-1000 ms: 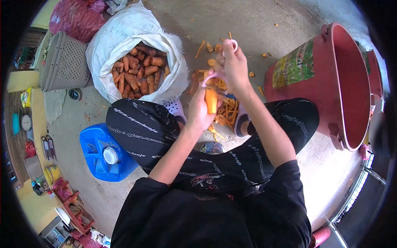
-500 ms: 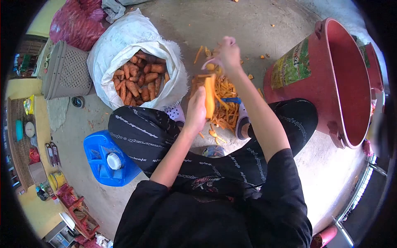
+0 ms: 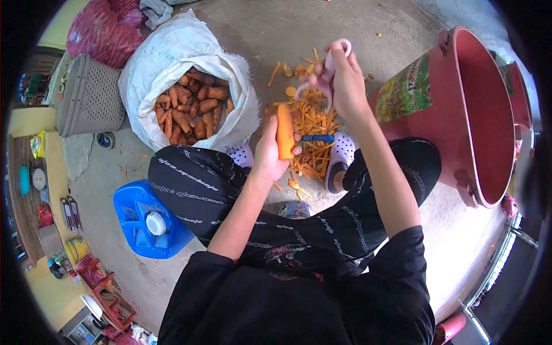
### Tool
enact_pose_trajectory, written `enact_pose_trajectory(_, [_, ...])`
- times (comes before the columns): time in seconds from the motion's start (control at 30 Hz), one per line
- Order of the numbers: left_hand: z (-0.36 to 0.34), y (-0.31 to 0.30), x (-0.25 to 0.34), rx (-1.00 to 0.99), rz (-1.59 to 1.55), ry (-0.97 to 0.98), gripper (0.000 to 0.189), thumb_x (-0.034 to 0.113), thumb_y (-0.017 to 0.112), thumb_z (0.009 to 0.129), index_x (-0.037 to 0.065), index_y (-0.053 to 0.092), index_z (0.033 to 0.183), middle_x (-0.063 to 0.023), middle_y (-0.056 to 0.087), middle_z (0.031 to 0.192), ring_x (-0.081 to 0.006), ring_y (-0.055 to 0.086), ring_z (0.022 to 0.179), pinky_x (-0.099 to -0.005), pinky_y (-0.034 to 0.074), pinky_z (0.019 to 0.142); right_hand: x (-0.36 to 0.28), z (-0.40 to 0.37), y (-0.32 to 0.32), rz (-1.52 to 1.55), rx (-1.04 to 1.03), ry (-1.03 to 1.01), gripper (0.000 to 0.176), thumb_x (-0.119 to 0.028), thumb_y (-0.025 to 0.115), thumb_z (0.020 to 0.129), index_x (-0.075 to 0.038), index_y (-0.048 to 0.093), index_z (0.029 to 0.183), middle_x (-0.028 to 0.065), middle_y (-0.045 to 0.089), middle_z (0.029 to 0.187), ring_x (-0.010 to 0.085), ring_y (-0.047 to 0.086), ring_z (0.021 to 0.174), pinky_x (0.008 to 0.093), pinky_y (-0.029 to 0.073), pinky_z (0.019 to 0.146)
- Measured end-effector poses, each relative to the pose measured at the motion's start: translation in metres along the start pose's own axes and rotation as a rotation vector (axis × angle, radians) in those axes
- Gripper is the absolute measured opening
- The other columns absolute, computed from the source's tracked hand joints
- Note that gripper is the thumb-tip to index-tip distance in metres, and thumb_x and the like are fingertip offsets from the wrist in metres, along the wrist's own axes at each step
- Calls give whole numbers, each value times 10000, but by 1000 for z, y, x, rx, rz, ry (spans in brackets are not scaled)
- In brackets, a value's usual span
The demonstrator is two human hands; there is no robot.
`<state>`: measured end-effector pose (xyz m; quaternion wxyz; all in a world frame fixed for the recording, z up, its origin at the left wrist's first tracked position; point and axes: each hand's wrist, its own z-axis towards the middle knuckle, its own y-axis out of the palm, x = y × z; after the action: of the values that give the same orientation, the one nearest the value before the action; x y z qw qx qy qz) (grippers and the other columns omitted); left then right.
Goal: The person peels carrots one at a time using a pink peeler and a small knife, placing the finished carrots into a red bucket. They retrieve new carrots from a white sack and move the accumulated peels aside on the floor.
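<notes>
My left hand is wrapped round a peeled orange carrot, held upright over the floor between my feet. Up and to the right, my right hand grips a pale pink peeler, its head apart from the carrot. Under both hands lies a pile of orange peelings, with a blue-handled tool on top. To the left, a white sack stands open, holding several unpeeled carrots.
A large red tub stands at the right. At the left are a blue jerrycan, a grey perforated basket and a red mesh sack. My shoes flank the peelings.
My right hand has moved up and to the right with the peeler, away from the carrot. The carrot in my left hand has shifted slightly left.
</notes>
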<state>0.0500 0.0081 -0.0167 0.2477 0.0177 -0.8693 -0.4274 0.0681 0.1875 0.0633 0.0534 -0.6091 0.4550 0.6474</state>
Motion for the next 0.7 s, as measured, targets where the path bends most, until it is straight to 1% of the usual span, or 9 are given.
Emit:
enact_pose_trajectory(0.07, [1, 1, 1, -51, 45, 22, 343, 358, 454, 954, 113, 491, 1192, -21, 538, 945, -138, 520, 776, -287, 444, 629, 3, -19, 6, 60, -104, 89, 247, -326, 430, 971, -85, 380, 988, 27, 385, 629, 145, 462, 461, 393, 541, 544])
enact_pose_trajectory(0.1, [1, 2, 1, -77, 68, 32, 323, 348, 460, 950, 127, 497, 1182, -20, 544, 957, -141, 527, 785, -296, 453, 646, 6, -28, 10, 94, -144, 114, 232, -323, 421, 975, -95, 377, 963, 20, 366, 622, 129, 412, 445, 395, 539, 547])
enact_pose_trajectory(0.2, [-15, 30, 7, 25, 71, -29, 168, 299, 472, 941, 198, 535, 1059, 5, 558, 986, -153, 550, 814, -326, 467, 699, 21, -40, 12, 190, -152, 205, 225, -321, 412, 979, -101, 378, 945, 15, 358, 610, 126, 407, 444, 395, 532, 531])
enact_pose_trajectory(0.27, [-8, 7, 2, -70, 3, -34, 98, 286, 456, 942, 225, 526, 973, 20, 561, 994, -158, 556, 844, -344, 472, 724, 25, -48, 14, 196, -152, 223, 231, -329, 408, 982, -103, 389, 937, 11, 353, 594, 112, 385, 433, 369, 520, 497])
enact_pose_trajectory(0.4, [-8, 3, -2, -154, -75, 16, 132, 298, 428, 946, 248, 488, 840, 53, 558, 1003, -147, 545, 885, -338, 468, 706, 31, -52, 18, 176, -165, 226, 232, -331, 418, 982, -106, 396, 933, 7, 361, 590, 96, 367, 413, 325, 497, 441])
enact_pose_trajectory(0.5, [-5, 1, -3, -200, -69, -10, 120, 280, 413, 951, 234, 523, 966, 27, 556, 957, -139, 532, 850, -311, 449, 659, 37, -47, 13, 110, -149, 187, 231, -325, 428, 979, -106, 386, 914, 3, 364, 597, 92, 370, 416, 319, 495, 433])
enact_pose_trajectory(0.6, [-10, 7, -15, 13, 27, 44, 213, 243, 411, 955, 179, 505, 1135, -6, 549, 908, -132, 515, 779, -285, 423, 615, 36, -37, 12, 49, -82, 167, 231, -314, 430, 977, -106, 374, 892, 1, 370, 606, 92, 375, 420, 309, 495, 426])
enact_pose_trajectory(0.63, [-15, 16, -15, -21, 11, 85, 312, 222, 381, 966, 99, 439, 1247, -39, 538, 873, -136, 502, 723, -277, 424, 609, 35, -32, 9, 64, -89, 181, 231, -311, 428, 977, -106, 369, 887, 1, 374, 608, 94, 381, 422, 308, 495, 421])
enact_pose_trajectory(0.7, [-14, 13, -14, -21, 126, 144, 311, 263, 377, 979, 73, 464, 1209, -46, 535, 869, -133, 505, 721, -273, 430, 604, 37, -22, 5, 35, -86, 182, 234, -300, 425, 975, -101, 362, 869, 5, 382, 613, 102, 396, 422, 328, 512, 422])
